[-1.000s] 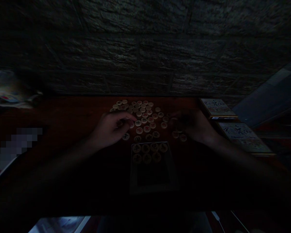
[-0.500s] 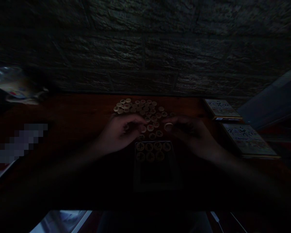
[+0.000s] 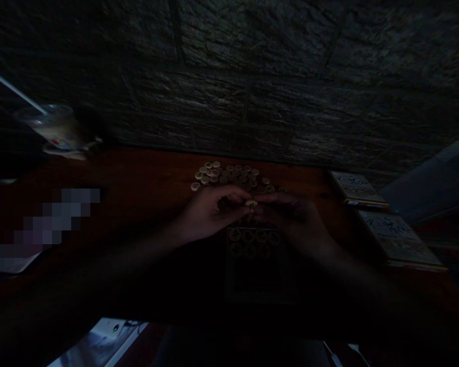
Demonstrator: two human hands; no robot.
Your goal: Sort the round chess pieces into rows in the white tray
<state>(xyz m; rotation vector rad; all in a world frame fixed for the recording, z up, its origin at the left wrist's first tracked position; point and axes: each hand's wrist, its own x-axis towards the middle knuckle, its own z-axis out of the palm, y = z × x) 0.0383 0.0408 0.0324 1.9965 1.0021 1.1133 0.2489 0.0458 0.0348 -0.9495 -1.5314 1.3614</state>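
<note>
In dim light, my left hand [image 3: 214, 210] and my right hand [image 3: 296, 216] meet in front of me. Between their fingertips is one round wooden Chinese chess piece [image 3: 251, 205], its dark character facing me; both hands pinch it. Just below the hands lies a shallow rectangular tray [image 3: 292, 285], where several chess pieces [image 3: 249, 236] sit in two rows at the far end. Beyond my fingers, a loose heap of chess pieces [image 3: 214, 173] is spread on the wooden table, partly hidden by my hands.
Two flat boxes [image 3: 357, 187] with printed lids lie on the right side of the table [image 3: 149, 165]. At the far left stands a plastic cup [image 3: 57, 127] with a straw. A blurred-out flat object [image 3: 49, 221] lies left. Behind the table rises a stone wall [image 3: 214, 92].
My hands have come together. The piece in my right fingers has moved left to meet my left fingertips, its character now turned to me. The view has shifted slightly.
</note>
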